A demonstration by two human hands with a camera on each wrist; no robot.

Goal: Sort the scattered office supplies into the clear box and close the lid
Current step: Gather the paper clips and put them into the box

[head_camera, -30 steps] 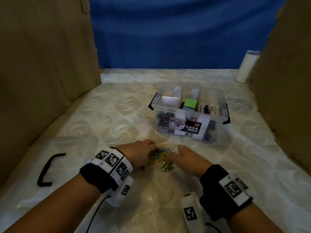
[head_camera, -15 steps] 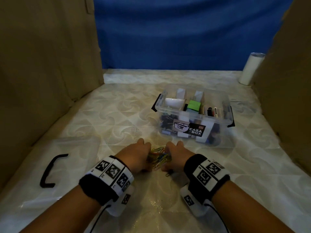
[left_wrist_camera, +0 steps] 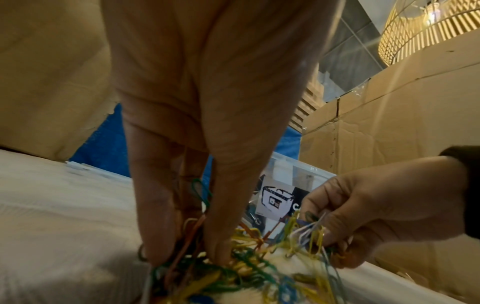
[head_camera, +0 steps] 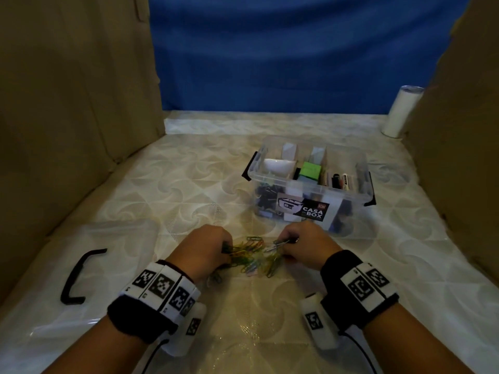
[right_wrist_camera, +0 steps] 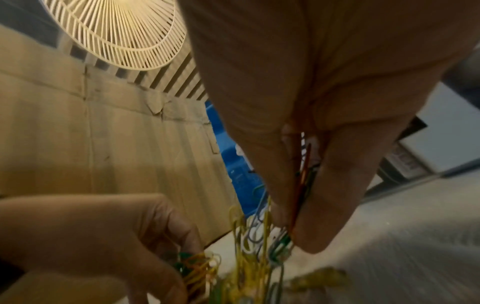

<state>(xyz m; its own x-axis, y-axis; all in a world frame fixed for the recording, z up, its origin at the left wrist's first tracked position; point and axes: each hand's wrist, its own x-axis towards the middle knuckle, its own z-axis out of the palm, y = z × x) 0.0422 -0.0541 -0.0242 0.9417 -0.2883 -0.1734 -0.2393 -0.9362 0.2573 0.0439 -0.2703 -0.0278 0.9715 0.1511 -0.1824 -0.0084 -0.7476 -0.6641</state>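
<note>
Lying in a loose heap on the patterned surface in front of me, the coloured paper clips (head_camera: pixel 252 256) sit between my two hands, just short of the clear box (head_camera: pixel 310 184). My left hand (head_camera: pixel 204 251) has its fingers curled down into the left edge of the heap, and the left wrist view shows fingertips (left_wrist_camera: pixel 221 253) pressed among green, orange and yellow clips, pinching a bunch of them. My right hand (head_camera: pixel 306 245) grips a bundle at the right edge; in the right wrist view, thumb and fingers are closed on several clips that hang from them.

Just beyond the heap, the clear box stands open with its black latches (head_camera: pixel 249 168) out at the sides. It carries a label reading CASA BOX (head_camera: pixel 313 213) on the near wall. Inside I see a white object (head_camera: pixel 278 166) at the left, a green block (head_camera: pixel 310 170) in the middle, pens (head_camera: pixel 341 180) to the right, and dark clips low at the front left.

Well off to the left, the transparent lid (head_camera: pixel 89 265) with its black handle (head_camera: pixel 78 276) lies flat on the same surface. Cardboard walls (head_camera: pixel 67 103) stand on both sides, a blue backdrop (head_camera: pixel 283 49) closes the far end, and a white cylinder (head_camera: pixel 402 112) stands at the far right corner.
</note>
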